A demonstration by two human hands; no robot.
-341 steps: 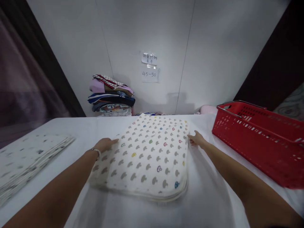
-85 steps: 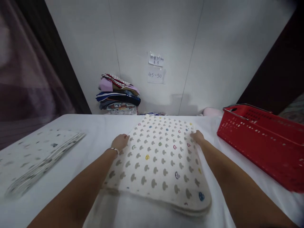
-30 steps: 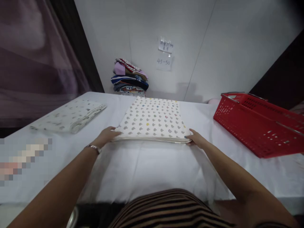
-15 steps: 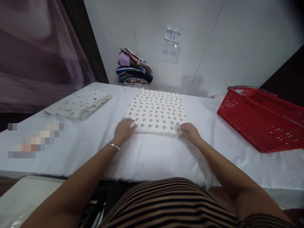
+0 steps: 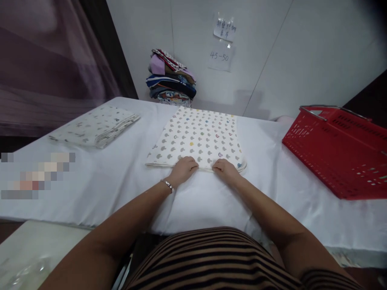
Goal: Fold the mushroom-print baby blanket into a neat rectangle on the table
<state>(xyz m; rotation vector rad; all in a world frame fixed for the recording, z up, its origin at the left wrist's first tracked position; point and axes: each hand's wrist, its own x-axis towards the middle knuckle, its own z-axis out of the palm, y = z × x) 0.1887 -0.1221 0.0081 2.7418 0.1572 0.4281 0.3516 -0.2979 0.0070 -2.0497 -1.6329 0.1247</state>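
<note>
A folded white cloth with rows of grey mushroom-like prints and a few coloured ones [image 5: 202, 135] lies flat on the white-covered table [image 5: 121, 177]. My left hand [image 5: 184, 169], with a silver bracelet at the wrist, pinches its near edge around the middle. Just to the right, my right hand [image 5: 225, 169] has its fingers closed on the same edge, a small gap from the left. The cloth's near corners show free on both sides of my hands. Another folded white printed cloth [image 5: 93, 125] rests at the left.
At the right stands a red plastic basket [image 5: 335, 149] with metal handles. A pile of folded fabrics [image 5: 172, 78] is by the wall behind the table. Paper signs [image 5: 219, 56] hang on the wall. A blurred-out patch covers the table's left side.
Both hands have moved inward along the near edge, from near the cloth's corners to its middle. The cloth's near end looks wider and flatter. The view has shifted slightly.
</note>
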